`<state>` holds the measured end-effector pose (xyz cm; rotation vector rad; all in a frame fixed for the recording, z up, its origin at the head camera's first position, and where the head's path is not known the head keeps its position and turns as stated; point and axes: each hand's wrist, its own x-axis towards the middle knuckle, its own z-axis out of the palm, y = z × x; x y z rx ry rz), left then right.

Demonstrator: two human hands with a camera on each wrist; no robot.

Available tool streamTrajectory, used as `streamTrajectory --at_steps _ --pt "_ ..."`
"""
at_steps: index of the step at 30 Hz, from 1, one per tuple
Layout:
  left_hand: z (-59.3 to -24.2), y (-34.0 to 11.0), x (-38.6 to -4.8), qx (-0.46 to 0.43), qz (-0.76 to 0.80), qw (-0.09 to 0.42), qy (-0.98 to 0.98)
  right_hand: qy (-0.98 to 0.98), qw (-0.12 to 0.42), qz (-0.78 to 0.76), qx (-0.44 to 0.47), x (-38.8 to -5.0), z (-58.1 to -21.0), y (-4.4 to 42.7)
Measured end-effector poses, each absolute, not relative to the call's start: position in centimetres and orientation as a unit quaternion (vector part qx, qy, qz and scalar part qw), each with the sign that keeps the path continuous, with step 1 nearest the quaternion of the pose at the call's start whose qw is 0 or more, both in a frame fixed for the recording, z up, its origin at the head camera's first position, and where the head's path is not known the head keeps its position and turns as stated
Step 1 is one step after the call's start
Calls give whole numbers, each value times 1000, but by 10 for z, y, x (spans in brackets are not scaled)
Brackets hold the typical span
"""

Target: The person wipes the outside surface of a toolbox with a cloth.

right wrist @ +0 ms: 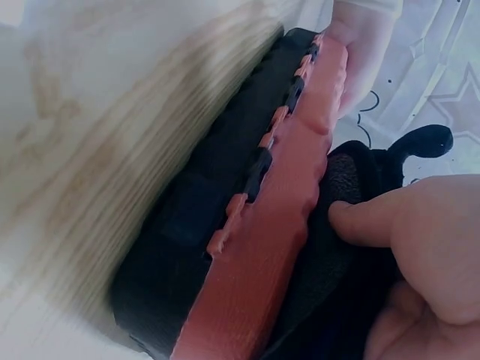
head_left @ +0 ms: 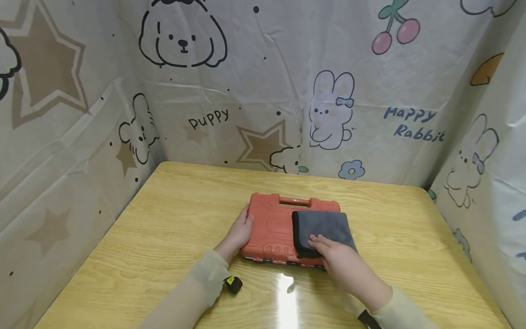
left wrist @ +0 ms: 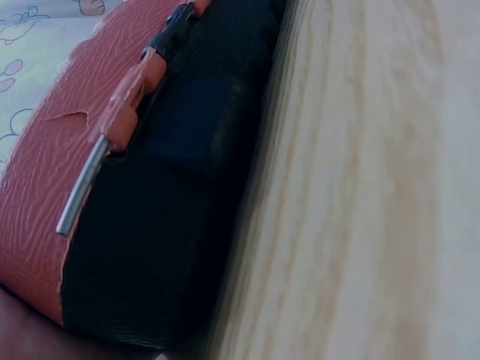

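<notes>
A red and black hard plastic case [head_left: 269, 224] lies flat on the table, its handle at the far side and its latched black and red edge towards me. My left hand [head_left: 241, 230] holds the case by its left side, thumb over the top. On the right half of the lid lies a folded grey cloth [head_left: 326, 225] with black edging. My right hand [head_left: 339, 260] grips the cloth near its front right part. In the right wrist view the thumb [right wrist: 364, 223] lies against the cloth; some fingers are out of sight. The left wrist view shows a metal pin [left wrist: 82, 184] along the seam.
The wood-grain table [head_left: 176, 201] surrounds the case. A printed curtain [head_left: 230, 91] with cartoon animals hangs behind the table and along both sides. Small dark wrist devices, one being the left strap's black piece [head_left: 233, 284], sit at both sleeves.
</notes>
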<state>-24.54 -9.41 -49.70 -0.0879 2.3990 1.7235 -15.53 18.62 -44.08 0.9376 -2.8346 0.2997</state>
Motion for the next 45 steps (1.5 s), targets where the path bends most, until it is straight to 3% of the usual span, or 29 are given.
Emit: streamTrajectory --at_steps 30,45 --pt "-498 -93 -245 -30 583 94 806 -923 111 90 358 -136 -444 186" --pt "-496 -92 -242 -38 588 95 802 -918 84 100 375 -126 -439 183"
